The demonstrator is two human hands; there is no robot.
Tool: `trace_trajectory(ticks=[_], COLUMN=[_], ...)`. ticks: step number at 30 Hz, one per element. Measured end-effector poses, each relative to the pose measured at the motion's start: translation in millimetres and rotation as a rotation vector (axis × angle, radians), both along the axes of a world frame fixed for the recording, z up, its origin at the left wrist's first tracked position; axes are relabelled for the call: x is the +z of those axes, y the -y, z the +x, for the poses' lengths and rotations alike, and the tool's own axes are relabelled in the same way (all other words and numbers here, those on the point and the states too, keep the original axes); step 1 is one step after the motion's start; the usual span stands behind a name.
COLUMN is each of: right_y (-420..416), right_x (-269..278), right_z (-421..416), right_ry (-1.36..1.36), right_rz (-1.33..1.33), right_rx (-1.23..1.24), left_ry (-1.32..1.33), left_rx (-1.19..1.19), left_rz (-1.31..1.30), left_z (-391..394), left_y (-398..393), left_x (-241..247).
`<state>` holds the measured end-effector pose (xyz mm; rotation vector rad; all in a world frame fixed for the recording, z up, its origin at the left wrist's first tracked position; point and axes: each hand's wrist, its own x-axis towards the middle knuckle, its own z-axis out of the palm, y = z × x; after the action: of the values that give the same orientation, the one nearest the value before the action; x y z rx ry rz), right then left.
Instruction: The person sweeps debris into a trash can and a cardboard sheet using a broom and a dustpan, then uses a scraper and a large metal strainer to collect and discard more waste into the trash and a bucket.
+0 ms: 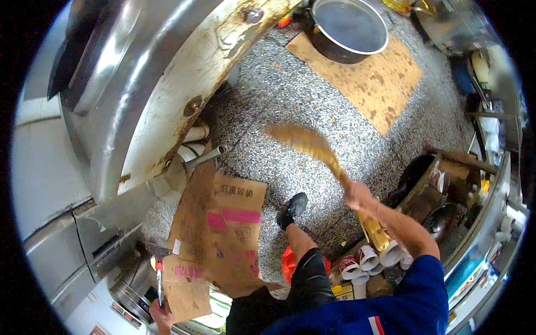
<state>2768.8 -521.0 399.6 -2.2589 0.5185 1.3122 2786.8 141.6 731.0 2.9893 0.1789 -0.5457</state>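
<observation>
My right hand (pixel 358 195) grips a straw-coloured broom (pixel 305 142) by its narrow part. The broom's wide, curved end is motion-blurred and lies over the speckled floor (pixel 268 100); whether it touches the floor I cannot tell. My left hand (pixel 161 315), at the lower left, is closed around a slim grey handle (pixel 159 284) with a red collar. What the handle's far end carries is hard to make out. Beside it lies a flattened brown cardboard sheet (pixel 236 247) with pink tape and printing. My black shoe (pixel 297 205) stands just right of the cardboard.
A large round pot of dark liquid (pixel 351 25) stands on stained cardboard (pixel 377 92) at the top. A metal counter with a rusty panel (pixel 167 113) borders the left. Stacked paper cups (pixel 368 257), a red bag (pixel 289 264) and a wooden crate (pixel 444 180) sit at the lower right.
</observation>
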Motion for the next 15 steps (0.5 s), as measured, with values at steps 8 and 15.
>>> trace_trajectory(ticks=[8,15], right_y=[12.8,-81.3], right_x=[-148.7,-201.9], right_z=[337.4,119.5], right_ry=[0.569,0.295], right_rz=[-0.283,-0.012], right_rx=[-0.213,0.418], left_ry=[-0.143,-0.011], left_rx=[-0.131,-0.306], left_rz=[0.275,0.001], left_z=[-26.3,-25.7], left_y=[15.5,78.6], left_x=[-35.8,-13.5])
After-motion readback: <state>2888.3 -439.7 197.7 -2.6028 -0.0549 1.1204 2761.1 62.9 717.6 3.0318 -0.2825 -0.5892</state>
